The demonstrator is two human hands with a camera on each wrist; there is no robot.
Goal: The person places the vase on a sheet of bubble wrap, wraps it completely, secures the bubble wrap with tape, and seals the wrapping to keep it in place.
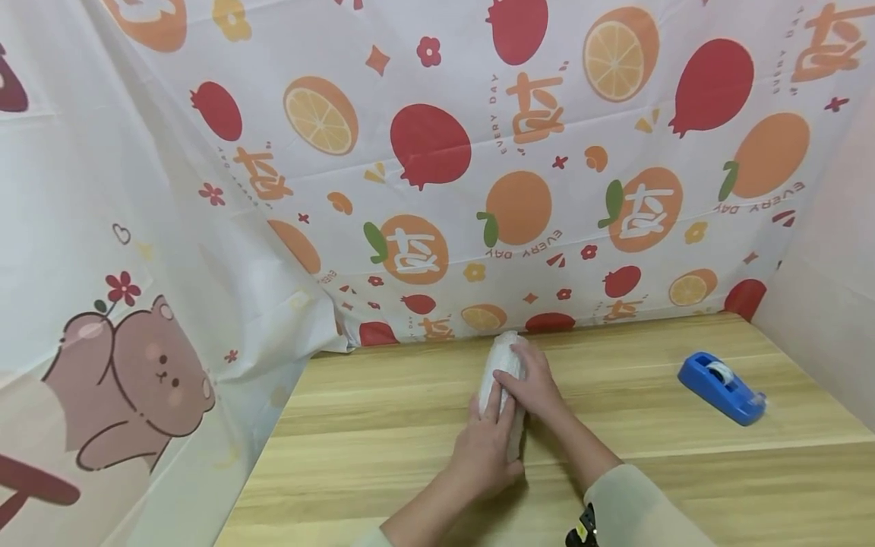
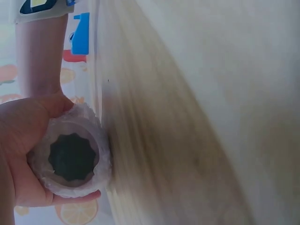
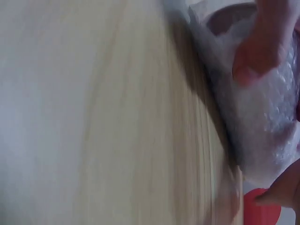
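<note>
A cylinder-shaped bundle in bubble wrap [image 1: 502, 361] lies lengthwise on the wooden table, pointing towards the back. My left hand [image 1: 481, 448] grips its near part, fingers laid along the top and thumb on the right side. Farther along, my right hand [image 1: 538, 384] holds the wrap from the right. Seen in the left wrist view, the near end has a dark scalloped disc [image 2: 72, 157] inside a pale ring of wrap. In the right wrist view the crinkled wrap [image 3: 262, 112] shows, with my left thumb [image 3: 255, 58] pressed on it. What is inside is mostly hidden.
A blue tape dispenser [image 1: 723, 389] with a roll in it stands on the right of the table [image 1: 355, 441]. Behind rises a fruit-print cloth [image 1: 437, 220], and on the left hangs a cloth with a bear [image 1: 160, 365].
</note>
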